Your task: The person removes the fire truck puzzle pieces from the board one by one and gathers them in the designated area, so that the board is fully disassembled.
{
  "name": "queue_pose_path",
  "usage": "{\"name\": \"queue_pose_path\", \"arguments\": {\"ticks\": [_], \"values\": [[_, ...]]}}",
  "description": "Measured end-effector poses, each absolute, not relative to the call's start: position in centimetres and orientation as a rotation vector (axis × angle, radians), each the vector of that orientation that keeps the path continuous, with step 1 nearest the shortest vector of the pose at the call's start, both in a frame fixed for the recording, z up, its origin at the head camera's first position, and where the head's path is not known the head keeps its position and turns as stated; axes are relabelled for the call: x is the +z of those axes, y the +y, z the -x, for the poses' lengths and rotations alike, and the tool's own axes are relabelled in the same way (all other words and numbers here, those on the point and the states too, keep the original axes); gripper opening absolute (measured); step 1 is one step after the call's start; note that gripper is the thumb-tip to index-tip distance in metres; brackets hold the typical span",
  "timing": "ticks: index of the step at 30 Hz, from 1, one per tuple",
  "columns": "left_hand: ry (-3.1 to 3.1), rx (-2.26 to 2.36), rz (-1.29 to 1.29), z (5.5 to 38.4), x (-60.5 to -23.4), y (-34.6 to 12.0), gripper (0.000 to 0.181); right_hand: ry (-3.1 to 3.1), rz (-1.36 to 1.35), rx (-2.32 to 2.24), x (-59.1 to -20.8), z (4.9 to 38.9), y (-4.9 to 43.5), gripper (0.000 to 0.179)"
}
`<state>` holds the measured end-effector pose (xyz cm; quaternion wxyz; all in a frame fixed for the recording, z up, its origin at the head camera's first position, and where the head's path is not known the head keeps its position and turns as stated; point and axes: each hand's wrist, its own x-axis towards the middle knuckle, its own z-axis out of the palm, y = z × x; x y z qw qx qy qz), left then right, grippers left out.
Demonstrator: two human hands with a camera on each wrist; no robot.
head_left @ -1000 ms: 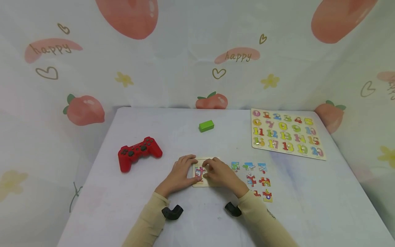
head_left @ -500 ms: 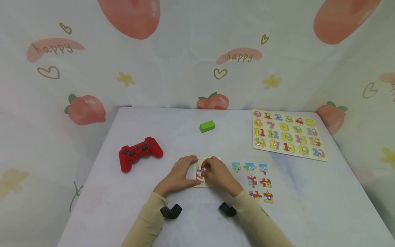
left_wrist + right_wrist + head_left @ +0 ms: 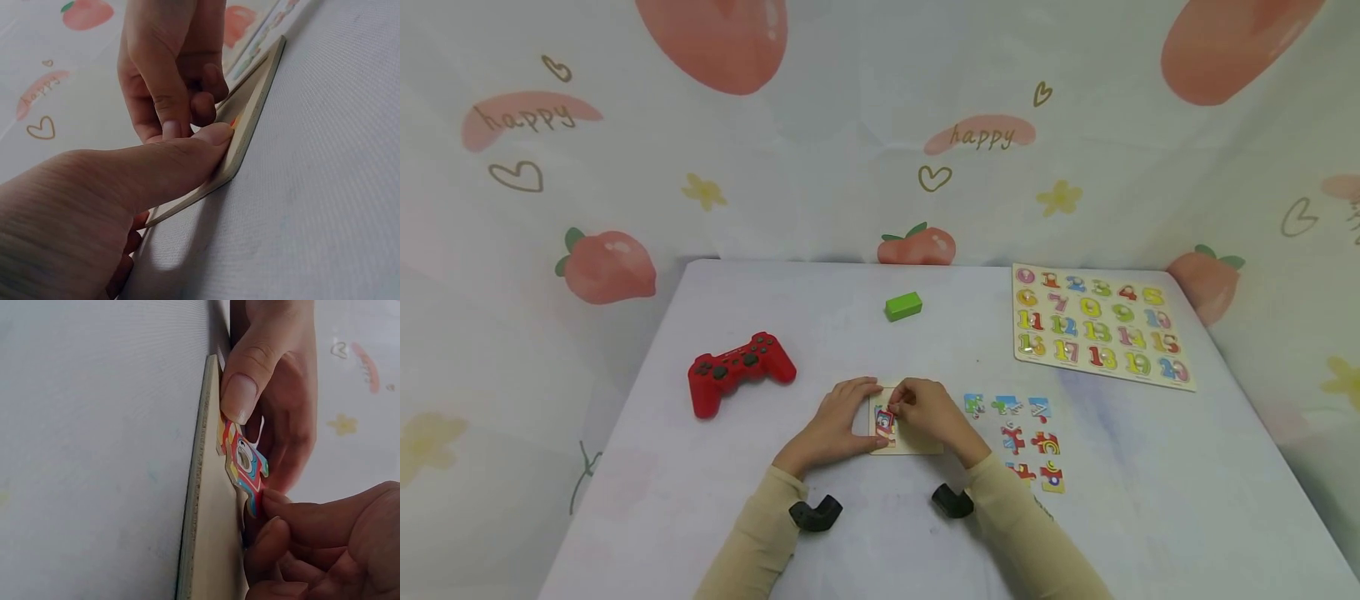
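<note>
In the head view my left hand (image 3: 835,425) holds the left side of a small wooden jigsaw board (image 3: 921,445), its thumb across the near edge. My right hand (image 3: 931,413) pinches a jigsaw piece (image 3: 246,464) printed with a red cartoon face with a big eye. In the right wrist view that piece sits tilted at the board's surface. The pinching fingertips (image 3: 273,499) grip one end of it. Beside it a second piece (image 3: 226,434) lies on the board, under the left thumb. The right hand covers the board's far right part in the head view.
Several loose jigsaw pieces (image 3: 1012,440) lie in rows right of the board. A number puzzle board (image 3: 1103,377) lies at the back right, a green block (image 3: 903,307) at the back middle. A red game controller (image 3: 741,372) lies on the left of the white table (image 3: 1150,500).
My right hand has shifted slightly back, its forearm a little to the left, uncovering more of the board's near right part. The pinched piece has turned a little. My left hand stays on the board.
</note>
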<state>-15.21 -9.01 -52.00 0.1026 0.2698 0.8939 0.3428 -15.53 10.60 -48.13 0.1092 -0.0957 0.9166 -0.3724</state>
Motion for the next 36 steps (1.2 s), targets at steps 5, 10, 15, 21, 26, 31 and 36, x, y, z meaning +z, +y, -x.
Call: {"name": "queue_pose_path", "arguments": {"ticks": [5, 10, 15, 21, 26, 31, 36], "values": [[2.641, 1.002, -0.8, 15.2, -52.1, -9.1, 0.079, 2.672, 0.286, -1.107, -48.1, 15.7, 10.7, 0.005], [2.637, 1.008, -0.806, 15.3, -52.1, -9.1, 0.079, 2.648, 0.297, -1.131, -48.0, 15.8, 10.7, 0.006], [2.628, 1.03, -0.811, 15.2, -52.0, -9.0, 0.078, 2.644, 0.286, -1.144, -47.3, 15.7, 11.1, 0.006], [2.624, 1.016, -0.802, 15.2, -51.9, -8.9, 0.075, 2.632, 0.161, -1.121, -45.9, 15.7, 14.2, 0.005], [2.627, 0.968, -0.792, 15.3, -52.0, -8.9, 0.072, 2.609, 0.167, -1.032, -44.6, 15.4, 18.2, 0.005], [2.626, 0.967, -0.793, 15.3, -52.1, -9.0, 0.071, 2.533, 0.15, -0.993, -44.4, 14.3, 21.1, 0.004], [2.63, 0.972, -0.802, 15.3, -52.1, -9.0, 0.07, 2.519, 0.082, -0.949, -45.0, 13.4, 22.3, 0.005]]}}
